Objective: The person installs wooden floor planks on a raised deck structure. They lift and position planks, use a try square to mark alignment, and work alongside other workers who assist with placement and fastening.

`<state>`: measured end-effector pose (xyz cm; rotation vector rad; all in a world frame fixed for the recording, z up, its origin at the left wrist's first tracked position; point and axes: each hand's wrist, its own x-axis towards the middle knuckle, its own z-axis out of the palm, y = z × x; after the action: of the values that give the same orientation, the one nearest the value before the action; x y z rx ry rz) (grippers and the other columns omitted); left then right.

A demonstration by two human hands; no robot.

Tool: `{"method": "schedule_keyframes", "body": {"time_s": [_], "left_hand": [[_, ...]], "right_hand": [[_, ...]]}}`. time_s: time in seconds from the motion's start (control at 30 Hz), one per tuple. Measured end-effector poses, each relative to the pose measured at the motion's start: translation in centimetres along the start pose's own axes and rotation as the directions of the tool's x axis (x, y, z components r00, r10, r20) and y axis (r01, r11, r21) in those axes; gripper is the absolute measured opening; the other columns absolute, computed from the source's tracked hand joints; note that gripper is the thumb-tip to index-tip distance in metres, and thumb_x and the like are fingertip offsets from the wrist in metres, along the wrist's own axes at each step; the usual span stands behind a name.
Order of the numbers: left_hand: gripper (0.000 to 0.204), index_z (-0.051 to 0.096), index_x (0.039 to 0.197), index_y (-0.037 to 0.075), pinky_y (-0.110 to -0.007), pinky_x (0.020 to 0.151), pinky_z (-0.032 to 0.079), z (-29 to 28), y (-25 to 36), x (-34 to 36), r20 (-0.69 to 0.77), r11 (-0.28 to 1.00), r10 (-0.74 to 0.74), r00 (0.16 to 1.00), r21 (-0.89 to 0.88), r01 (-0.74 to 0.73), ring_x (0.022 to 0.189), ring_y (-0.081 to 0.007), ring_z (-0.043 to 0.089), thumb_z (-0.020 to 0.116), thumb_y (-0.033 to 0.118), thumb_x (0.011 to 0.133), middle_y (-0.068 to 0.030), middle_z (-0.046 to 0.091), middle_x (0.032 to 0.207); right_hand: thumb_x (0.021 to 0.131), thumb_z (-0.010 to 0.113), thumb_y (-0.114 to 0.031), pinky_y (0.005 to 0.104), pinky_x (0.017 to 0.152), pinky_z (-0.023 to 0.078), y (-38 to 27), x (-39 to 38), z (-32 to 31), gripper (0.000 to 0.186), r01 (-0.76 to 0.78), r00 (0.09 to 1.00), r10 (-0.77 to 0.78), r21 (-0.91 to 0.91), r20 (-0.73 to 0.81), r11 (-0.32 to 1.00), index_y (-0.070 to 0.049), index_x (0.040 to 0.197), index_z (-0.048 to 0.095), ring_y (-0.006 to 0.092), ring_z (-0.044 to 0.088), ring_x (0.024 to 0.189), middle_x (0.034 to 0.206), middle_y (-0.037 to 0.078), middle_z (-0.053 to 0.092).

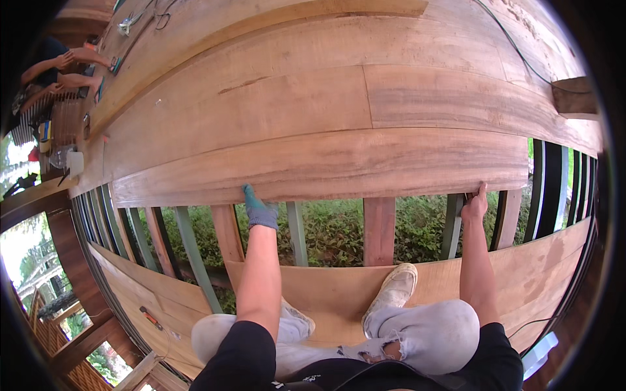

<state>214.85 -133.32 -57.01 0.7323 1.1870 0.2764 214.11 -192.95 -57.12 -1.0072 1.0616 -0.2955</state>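
Note:
A long wooden plank point(352, 164) lies across the joists in front of me, its far edge along the laid floorboards point(293, 104). My left hand point(262, 212), in a blue-grey glove, grips the near edge left of the middle. The thumb rests on top and the fingers are hidden underneath. Towards the plank's right end, my bare right hand point(475, 204) holds the same edge, thumb up, its fingers mostly out of sight below.
Green metal joists point(297, 231) and wooden joists point(379, 228) span an open gap, with plants point(332, 228) below. My shoes point(399, 287) stand on a nearer board point(332, 287). An orange-handled tool point(151, 318) lies lower left. Another person's legs point(81, 79) show at upper left.

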Motion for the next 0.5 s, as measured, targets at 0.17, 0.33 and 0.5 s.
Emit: {"method": "schedule_keyframes", "body": {"time_s": [0.17,0.33,0.5], "left_hand": [[0.069,0.043,0.142,0.017,-0.053,0.102,0.048,-1.1,0.6,0.8,0.044,0.998,-0.029,0.999,-0.047,0.031,0.126,-0.0309,0.052,0.063,0.057,0.089,-0.0095,0.05,0.142],[0.071,0.043,0.142,0.016,-0.054,0.102,0.048,1.0,0.6,0.7,-0.018,1.0,-0.004,1.0,-0.025,0.004,0.126,-0.0311,0.052,0.062,0.059,0.089,-0.0098,0.051,0.141],[0.066,0.046,0.138,0.013,-0.056,0.1,0.05,1.8,0.3,0.6,-0.067,0.999,0.037,0.997,-0.019,-0.039,0.12,-0.0336,0.056,0.067,0.052,0.089,-0.0123,0.054,0.137]], "right_hand": [[0.102,0.052,-0.04,0.04,0.094,0.048,0.3,0.0,0.5,0.044,-0.034,0.999,0.034,0.028,-0.02,0.999,-0.006,0.13,0.053,0.0228,0.06,0.104,0.115,0.008,0.063],[0.102,0.052,-0.04,0.0406,0.094,0.047,0.1,0.2,0.8,0.044,-0.007,1.0,0.007,0.021,-0.003,1.0,-0.006,0.13,0.054,0.0229,0.06,0.103,0.116,0.008,0.063],[0.102,0.051,-0.04,0.04,0.097,0.046,0.1,0.1,0.7,0.045,-0.01,0.999,0.008,0.03,0.043,1.0,-0.006,0.132,0.053,0.0228,0.058,0.107,0.12,0.008,0.062]]}}
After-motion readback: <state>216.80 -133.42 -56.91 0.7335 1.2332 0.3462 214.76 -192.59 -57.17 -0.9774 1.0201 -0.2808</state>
